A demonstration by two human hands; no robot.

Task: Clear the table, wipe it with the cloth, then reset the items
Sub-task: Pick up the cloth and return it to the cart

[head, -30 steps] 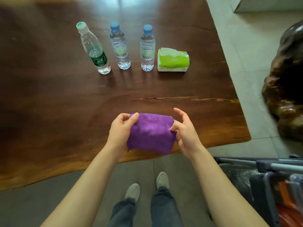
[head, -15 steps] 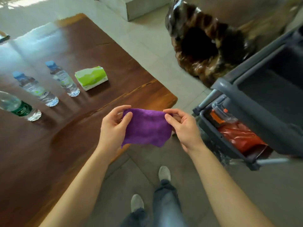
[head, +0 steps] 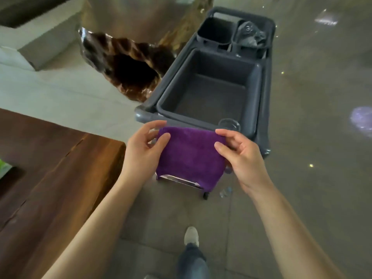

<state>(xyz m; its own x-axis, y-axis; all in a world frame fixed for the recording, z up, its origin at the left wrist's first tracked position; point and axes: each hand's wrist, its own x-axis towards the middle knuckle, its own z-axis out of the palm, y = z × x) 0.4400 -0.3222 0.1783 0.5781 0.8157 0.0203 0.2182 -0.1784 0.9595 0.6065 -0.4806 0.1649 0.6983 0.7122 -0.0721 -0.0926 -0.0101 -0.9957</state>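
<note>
A folded purple cloth (head: 190,158) hangs between my two hands, in front of the near rim of a grey cart. My left hand (head: 144,150) pinches its upper left corner and my right hand (head: 239,154) pinches its upper right corner. The dark wooden table (head: 50,174) fills the lower left, with only its corner in view. The bottles and the tissue pack are out of frame, apart from a green sliver at the far left edge (head: 2,165).
The grey cart (head: 263,125) stands just ahead, holding a large empty grey tub (head: 209,93), a small dark bin (head: 215,31) and a bin with a crumpled dark bag (head: 250,35). A glossy brown carved stump (head: 124,63) stands left of the cart. Grey tiled floor lies underfoot.
The view has swung right, away from the table and onto the cart. Both hands still hold the purple cloth, which now hangs by the cart's near rim. The bottles have left the frame.
</note>
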